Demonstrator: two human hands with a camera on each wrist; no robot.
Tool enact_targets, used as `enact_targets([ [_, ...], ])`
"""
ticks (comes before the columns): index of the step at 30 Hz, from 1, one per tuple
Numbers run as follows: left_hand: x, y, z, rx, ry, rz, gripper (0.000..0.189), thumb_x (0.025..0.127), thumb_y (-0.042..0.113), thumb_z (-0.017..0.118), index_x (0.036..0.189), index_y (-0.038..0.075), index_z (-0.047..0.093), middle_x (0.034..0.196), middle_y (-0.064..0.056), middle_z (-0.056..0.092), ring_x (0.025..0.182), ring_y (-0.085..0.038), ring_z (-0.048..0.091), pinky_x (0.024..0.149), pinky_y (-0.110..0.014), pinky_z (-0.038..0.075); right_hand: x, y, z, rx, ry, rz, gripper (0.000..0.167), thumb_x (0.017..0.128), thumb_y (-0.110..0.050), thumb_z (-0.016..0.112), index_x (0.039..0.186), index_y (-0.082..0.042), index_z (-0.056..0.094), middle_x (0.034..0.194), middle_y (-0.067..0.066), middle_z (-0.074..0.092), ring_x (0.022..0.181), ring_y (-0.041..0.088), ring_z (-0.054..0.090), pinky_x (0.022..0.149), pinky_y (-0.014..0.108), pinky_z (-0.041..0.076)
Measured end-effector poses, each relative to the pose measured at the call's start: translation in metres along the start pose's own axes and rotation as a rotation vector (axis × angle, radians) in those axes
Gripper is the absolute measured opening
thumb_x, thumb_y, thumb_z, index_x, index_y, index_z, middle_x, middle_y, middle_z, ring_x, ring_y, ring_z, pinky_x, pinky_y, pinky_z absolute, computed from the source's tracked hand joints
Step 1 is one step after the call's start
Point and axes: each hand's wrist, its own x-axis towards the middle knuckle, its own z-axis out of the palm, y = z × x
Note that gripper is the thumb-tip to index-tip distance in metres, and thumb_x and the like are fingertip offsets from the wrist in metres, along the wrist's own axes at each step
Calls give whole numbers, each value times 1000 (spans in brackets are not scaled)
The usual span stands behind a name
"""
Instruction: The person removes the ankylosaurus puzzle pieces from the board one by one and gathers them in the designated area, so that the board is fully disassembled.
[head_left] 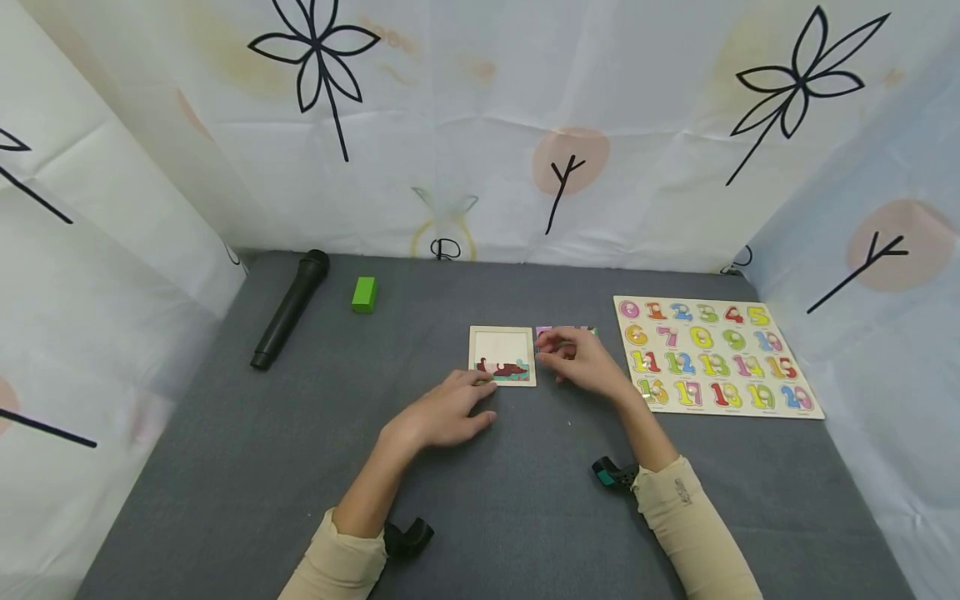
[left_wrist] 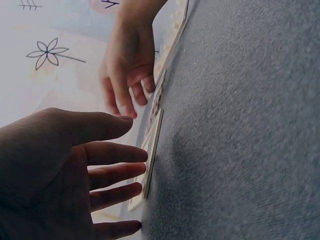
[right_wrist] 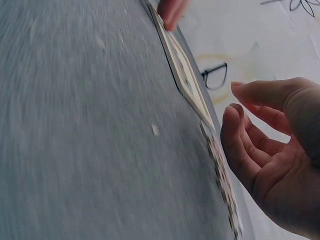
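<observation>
A small square wooden puzzle tray point(head_left: 504, 343) lies on the grey cloth, with dark red and teal picture pieces along its near side and a bare pale area above. My left hand point(head_left: 446, 410) has its fingers extended, fingertips right at the tray's near left edge. Over colourful puzzle pieces point(head_left: 542, 332), just right of the tray, hovers my right hand point(head_left: 585, 362), largely covering them. In the right wrist view, its thumb and bent fingers point(right_wrist: 240, 135) are loosely curved, with nothing between them. Those pieces show edge-on there as a thin row point(right_wrist: 225, 180).
A number puzzle board point(head_left: 720, 354) lies at the right. Toward the back left are a black microphone point(head_left: 288, 312) and a green block point(head_left: 363, 295). White patterned fabric point(head_left: 480, 125) walls the back and sides of the grey table point(head_left: 525, 500).
</observation>
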Motion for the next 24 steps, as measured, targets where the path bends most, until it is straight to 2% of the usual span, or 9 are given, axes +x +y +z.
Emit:
enact_targets([
  [2, -1, 2, 1, 15, -2, -2, 54, 109, 26, 63, 155, -2, 57, 167, -17, 50, 155, -38, 43, 127, -56, 41, 4, -3, 6, 17, -24, -14, 23, 102, -6, 73, 122, 7, 72, 101, 24, 72, 63, 13, 65, 58, 31, 61],
  [3, 3, -6, 10, 43, 9, 18, 57, 110, 31, 61, 157, -1, 55, 169, -15, 47, 156, -35, 43, 128, -53, 41, 7, -4, 9, 22, -37, -21, 23, 103, -6, 72, 122, 7, 72, 100, 24, 72, 64, 14, 65, 59, 31, 61],
  [9, 3, 2, 16, 69, -16, 20, 65, 110, 33, 61, 163, -3, 45, 176, -17, 36, 163, -37, 35, 133, -53, 35, 23, -13, 25, 5, -88, -29, 21, 104, -10, 71, 119, 3, 75, 102, 19, 76, 68, 18, 68, 61, 25, 54],
  [11, 2, 10, 14, 69, -30, 11, 67, 110, 31, 62, 164, -3, 43, 177, -18, 34, 164, -39, 33, 132, -56, 35, 29, -16, 29, 7, -111, -16, 21, 104, -12, 71, 119, 2, 76, 104, 19, 77, 71, 22, 72, 62, 25, 55],
  [13, 4, 6, 21, 95, -22, 28, 70, 110, 35, 61, 165, -3, 40, 177, -17, 33, 165, -38, 32, 132, -55, 35, 35, -18, 34, 10, -143, -8, 21, 105, -13, 70, 120, 1, 76, 105, 19, 77, 75, 23, 74, 64, 26, 59],
  [16, 5, 8, 24, 123, -32, 21, 74, 111, 38, 61, 167, -3, 37, 178, -18, 31, 166, -38, 30, 133, -53, 34, 45, -20, 39, 19, -197, 10, 22, 106, -14, 70, 121, 1, 76, 105, 19, 77, 76, 21, 75, 65, 29, 62],
  [19, 1, 20, 18, 119, -62, -14, 75, 110, 34, 63, 167, -5, 34, 179, -20, 27, 168, -38, 26, 135, -52, 30, 51, -23, 42, 0, -240, 14, 22, 105, -12, 70, 120, 3, 76, 102, 20, 78, 73, 18, 74, 64, 28, 62],
  [24, 0, 24, 20, 154, -75, -33, 76, 110, 35, 63, 168, -4, 32, 180, -20, 24, 170, -36, 22, 137, -49, 28, 57, -28, 46, -79, -272, 13, 17, 101, -11, 73, 111, 1, 79, 94, 16, 81, 66, 12, 67, 60, 23, 54],
])
